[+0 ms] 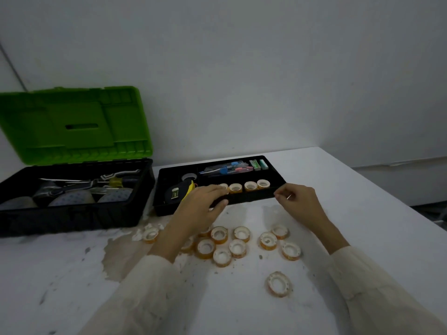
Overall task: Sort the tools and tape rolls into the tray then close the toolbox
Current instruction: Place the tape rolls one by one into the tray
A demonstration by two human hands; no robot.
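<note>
- Left hand (202, 201): laid over the near wall of the tray (256, 199), fingers reaching into the front compartment at the left end of a row of tape rolls (244, 186). Whether the fingers hold a roll cannot be told; the fingertips cover that end of the row.
- Right hand (298, 201): fingers curled near the tray's near right corner, nothing visible in them; contact with the wall is uncertain. Judged to be steadying the tray.
- Row in tray: rolls stand side by side, touching, in the front compartment. Judged packed tight to leave room for the rest.
- Other compartments: a tape measure (179, 192) at left; pens and small boxes at the back.
- Loose tape rolls (242, 243): a cluster lies on the table (362, 189) in front of the tray, one apart nearer the person. Sorting is judged well short of complete.
- Toolbox (72, 194): left of the tray, lid (75, 124) up, tools inside. Closing not yet begun.
</note>
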